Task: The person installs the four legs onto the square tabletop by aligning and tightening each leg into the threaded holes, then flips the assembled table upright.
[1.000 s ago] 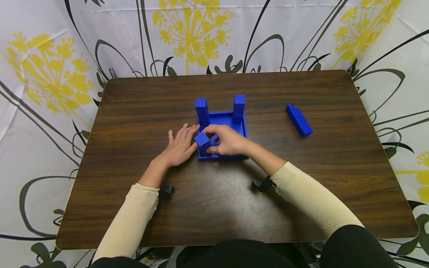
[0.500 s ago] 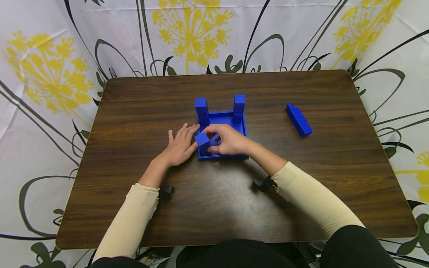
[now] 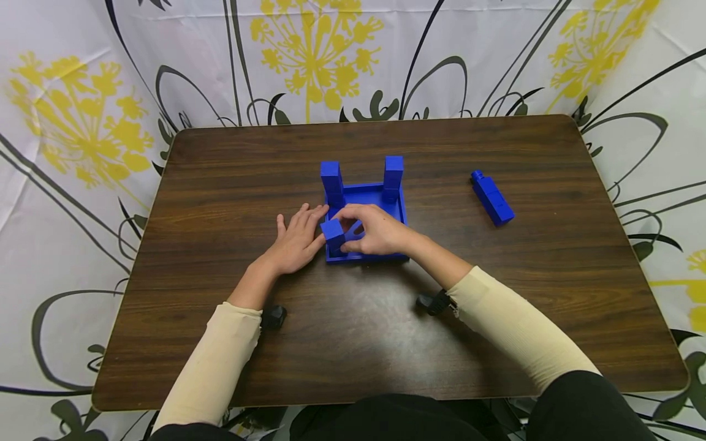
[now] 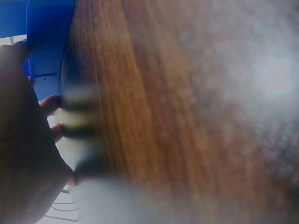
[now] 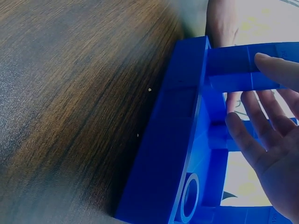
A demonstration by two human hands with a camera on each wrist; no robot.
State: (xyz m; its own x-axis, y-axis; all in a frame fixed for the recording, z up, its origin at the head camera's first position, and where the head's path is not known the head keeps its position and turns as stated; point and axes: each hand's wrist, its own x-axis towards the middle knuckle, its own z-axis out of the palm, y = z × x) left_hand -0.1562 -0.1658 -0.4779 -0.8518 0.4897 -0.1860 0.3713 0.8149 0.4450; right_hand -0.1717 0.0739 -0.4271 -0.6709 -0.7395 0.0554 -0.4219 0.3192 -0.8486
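A square blue base [image 3: 366, 259] with a raised rim lies on the table, two blue posts, a left one [image 3: 332, 184] and a right one [image 3: 393, 177], upright at its back corners. My right hand [image 3: 377, 231] pinches a third blue post [image 3: 333, 234] standing at the front left corner. In the right wrist view, the thumb lies along this post [image 5: 229, 67] and the fingers are behind it. A round socket [image 5: 189, 198] shows at the base's front right corner. My left hand [image 3: 298, 242] lies with fingers extended along the base's left side; in the left wrist view it [image 4: 23, 140] appears dark beside the blue side wall [image 4: 49, 37].
A fourth blue post [image 3: 493, 198], with a round peg at one end, lies on its side at the right of the brown wooden table [image 3: 353, 343]. A white curtain [image 3: 209, 55] with yellow and grey flower prints hangs around the table.
The front left post has turned slightly in my right hand, its top now squarer to the base. My left hand and the lying post have stayed in place.
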